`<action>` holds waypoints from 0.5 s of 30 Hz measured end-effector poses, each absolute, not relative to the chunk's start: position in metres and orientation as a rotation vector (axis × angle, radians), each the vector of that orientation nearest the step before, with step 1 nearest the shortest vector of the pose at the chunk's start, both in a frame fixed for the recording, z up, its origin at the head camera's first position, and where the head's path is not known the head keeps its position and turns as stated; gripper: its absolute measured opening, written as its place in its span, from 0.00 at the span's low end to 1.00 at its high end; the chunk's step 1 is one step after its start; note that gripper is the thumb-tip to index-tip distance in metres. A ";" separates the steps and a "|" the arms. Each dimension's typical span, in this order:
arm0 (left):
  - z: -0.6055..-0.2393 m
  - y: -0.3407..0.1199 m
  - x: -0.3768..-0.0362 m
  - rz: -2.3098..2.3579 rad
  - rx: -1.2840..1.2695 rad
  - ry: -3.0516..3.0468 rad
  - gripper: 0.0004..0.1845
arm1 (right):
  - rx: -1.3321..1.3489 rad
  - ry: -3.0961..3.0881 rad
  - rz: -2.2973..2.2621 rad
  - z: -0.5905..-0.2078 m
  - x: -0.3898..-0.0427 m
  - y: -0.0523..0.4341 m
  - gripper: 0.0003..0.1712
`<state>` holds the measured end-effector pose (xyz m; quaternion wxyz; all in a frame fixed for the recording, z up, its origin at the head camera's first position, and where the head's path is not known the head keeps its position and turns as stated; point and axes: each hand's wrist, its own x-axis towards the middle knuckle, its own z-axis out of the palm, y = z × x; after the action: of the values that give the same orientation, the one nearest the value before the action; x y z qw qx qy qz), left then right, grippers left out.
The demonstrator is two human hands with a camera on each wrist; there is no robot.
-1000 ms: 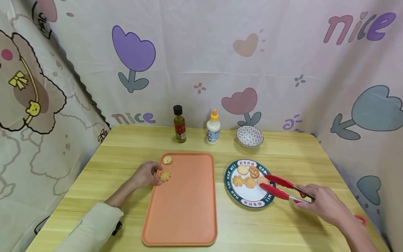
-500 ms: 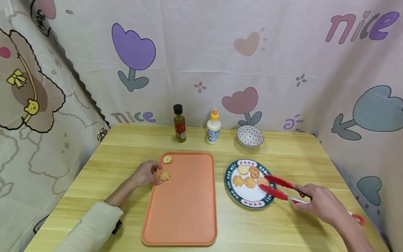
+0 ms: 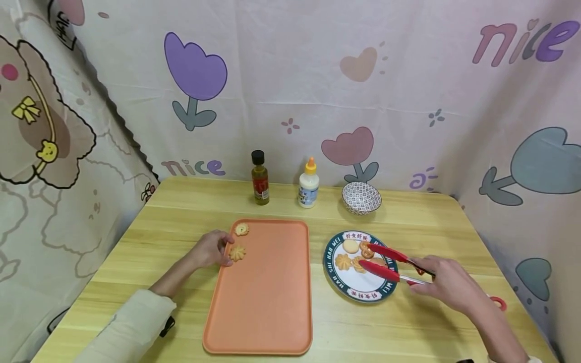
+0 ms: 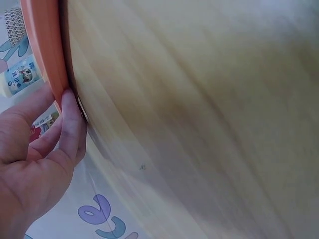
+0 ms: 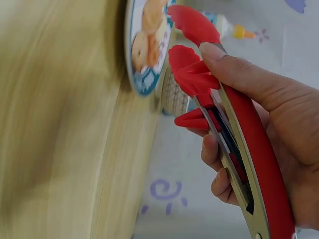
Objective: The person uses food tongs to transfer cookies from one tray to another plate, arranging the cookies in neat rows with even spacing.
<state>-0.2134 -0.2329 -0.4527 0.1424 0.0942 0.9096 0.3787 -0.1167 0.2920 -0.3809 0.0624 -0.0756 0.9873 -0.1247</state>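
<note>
While the left hand (image 3: 211,250) pinches the ten o'clock edge of the orange tray (image 3: 265,302), the right hand (image 3: 447,282) has its grip curled round red tongs (image 3: 382,271), tips spread over the plate (image 3: 349,281), by the pretzel (image 3: 364,250) near one o'clock and the swirled cookie (image 3: 356,264) near centre. It looks like lining up a pick; next calls for a light, level squeeze.

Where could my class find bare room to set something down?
Bare: the orange tray nearside of its two cookies; the table between tray, plate and right hand. Crowded: the plate, where red tongs extend over more cookies.
</note>
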 end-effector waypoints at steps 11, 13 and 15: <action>-0.452 -0.231 -0.214 1.076 0.279 2.637 0.26 | -0.445 2.974 -0.458 -0.387 -0.143 0.232 0.40; -0.452 -0.231 -0.214 1.081 0.257 2.629 0.26 | -0.488 2.964 -0.463 -0.388 -0.148 0.220 0.40; -0.452 -0.231 -0.214 1.080 0.246 2.625 0.26 | -0.528 2.957 -0.470 -0.389 -0.153 0.207 0.40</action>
<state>-0.2137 -0.2311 -0.4525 0.1458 0.0854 0.9114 0.3752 -0.1527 0.2073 -0.3893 0.0504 -0.1735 0.9714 -0.1543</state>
